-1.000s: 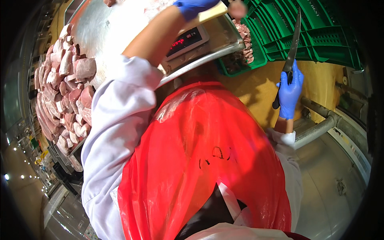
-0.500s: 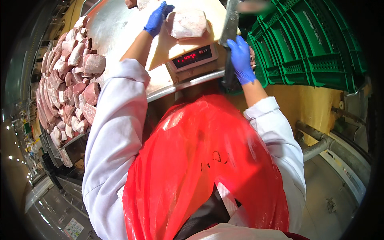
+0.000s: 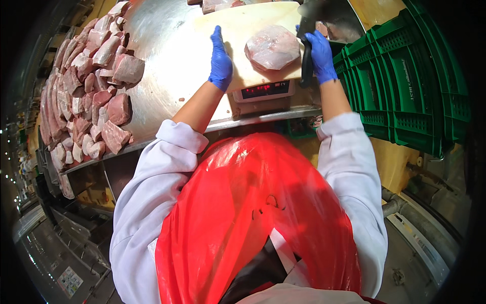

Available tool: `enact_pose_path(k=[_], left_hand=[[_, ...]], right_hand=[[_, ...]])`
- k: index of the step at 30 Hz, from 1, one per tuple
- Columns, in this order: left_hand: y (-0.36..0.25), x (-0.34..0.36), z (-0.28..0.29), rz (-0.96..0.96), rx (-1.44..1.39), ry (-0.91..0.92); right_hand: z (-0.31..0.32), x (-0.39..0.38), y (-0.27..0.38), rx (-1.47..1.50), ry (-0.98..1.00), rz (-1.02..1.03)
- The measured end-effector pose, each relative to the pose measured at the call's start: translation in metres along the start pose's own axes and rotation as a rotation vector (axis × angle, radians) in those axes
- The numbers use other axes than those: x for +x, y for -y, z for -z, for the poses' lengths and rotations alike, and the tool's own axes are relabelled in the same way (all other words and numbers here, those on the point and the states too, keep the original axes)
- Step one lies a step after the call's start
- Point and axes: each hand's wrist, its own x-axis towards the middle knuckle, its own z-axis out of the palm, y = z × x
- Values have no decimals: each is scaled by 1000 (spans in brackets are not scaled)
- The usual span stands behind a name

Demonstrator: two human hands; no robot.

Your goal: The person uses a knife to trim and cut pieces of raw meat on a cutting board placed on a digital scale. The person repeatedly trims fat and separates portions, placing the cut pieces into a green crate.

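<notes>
A pale slab of raw meat (image 3: pixel 273 48) lies on a cream cutting board (image 3: pixel 248 76). Beneath the board's near edge is a weighing scale (image 3: pixel 264 90) with a lit red display. My left hand (image 3: pixel 220 63), in a blue glove, is held flat with fingers stretched out, at the board's left side and apart from the meat. In my right hand (image 3: pixel 321 55), also blue-gloved, is a knife (image 3: pixel 307 55), its black handle along the board's right edge. The blade points away from me and is partly blurred.
A large heap of raw meat pieces (image 3: pixel 88 91) covers the left end of the metal table (image 3: pixel 167 66). Green plastic crates (image 3: pixel 395 81) stand close by on the right. More meat (image 3: pixel 230 5) lies beyond the board. The table's near edge (image 3: pixel 263 116) runs before my red apron.
My view has shifted. My left hand has drawn back toward me, leaving the meat's side. My right hand with the knife has moved farther away, and the meat sits more to the right.
</notes>
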Motion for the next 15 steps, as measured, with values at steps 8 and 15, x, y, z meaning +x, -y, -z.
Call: enact_pose_path(k=[8, 15], left_hand=[[-16, 9, -7, -51, -50, -135], [-11, 16, 12, -75, -92, -190]], right_hand=[[-90, -109, 63, -564, -139, -32], [-140, -119, 60, -1230, -31, 158]])
